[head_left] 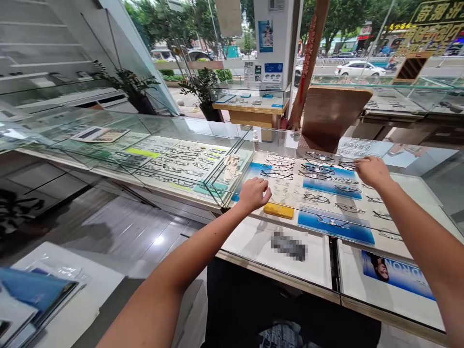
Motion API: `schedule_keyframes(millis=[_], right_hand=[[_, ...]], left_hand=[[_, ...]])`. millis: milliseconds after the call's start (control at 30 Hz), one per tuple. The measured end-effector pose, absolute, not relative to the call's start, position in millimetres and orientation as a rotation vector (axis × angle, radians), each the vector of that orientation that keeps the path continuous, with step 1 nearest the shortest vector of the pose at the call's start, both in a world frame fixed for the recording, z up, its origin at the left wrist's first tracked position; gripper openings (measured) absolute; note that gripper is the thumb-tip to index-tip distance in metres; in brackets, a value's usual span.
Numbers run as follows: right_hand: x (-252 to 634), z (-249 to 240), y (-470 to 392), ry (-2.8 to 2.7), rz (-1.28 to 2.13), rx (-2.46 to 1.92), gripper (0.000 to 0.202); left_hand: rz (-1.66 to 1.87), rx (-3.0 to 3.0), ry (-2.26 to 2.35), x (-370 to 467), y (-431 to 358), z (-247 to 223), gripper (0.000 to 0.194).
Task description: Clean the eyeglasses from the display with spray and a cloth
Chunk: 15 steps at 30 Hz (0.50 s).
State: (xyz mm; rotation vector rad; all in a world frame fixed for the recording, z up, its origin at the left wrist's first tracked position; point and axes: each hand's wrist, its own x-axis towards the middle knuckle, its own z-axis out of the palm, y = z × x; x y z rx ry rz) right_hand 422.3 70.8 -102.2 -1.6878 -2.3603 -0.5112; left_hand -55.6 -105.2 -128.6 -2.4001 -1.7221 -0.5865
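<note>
My left hand rests with curled fingers at the glass counter, beside a yellow glasses case; nothing shows in it. At the far right, my right hand has its fingers drawn together at the end of a dark pair of glasses; its fingertips are partly hidden. Left of that pair lie more dark glasses and another group of frames. A small white spray bottle stands upright towards the back, and a crumpled beige cloth lies left of the frames.
Several rows of glasses fill the display case to the left. A brown chair stands across the counter. Below the counter's near edge are a blurred dark object and a blue printed card. Blue folders lie at lower left.
</note>
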Motion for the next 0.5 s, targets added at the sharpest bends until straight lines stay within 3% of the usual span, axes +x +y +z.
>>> schedule_keyframes(millis=[167, 300, 500], right_hand=[[425.4, -85.6, 42.0, -2.397, -0.518, -1.745, 0.043], [415.4, -50.6, -12.3, -2.509, -0.449, -1.542, 0.061], [385.5, -28.7, -133.2, -2.596, 0.396, -1.243, 0.052]], left_hand=[[-0.572, -2.388, -1.751, -53.3, -104.0, -130.2, 0.022], [-0.571, -2.384, -1.759, -52.1, -104.0, -131.2, 0.021], [-0.578, -2.384, -1.755, -51.3, -104.5, -131.3, 0.021]])
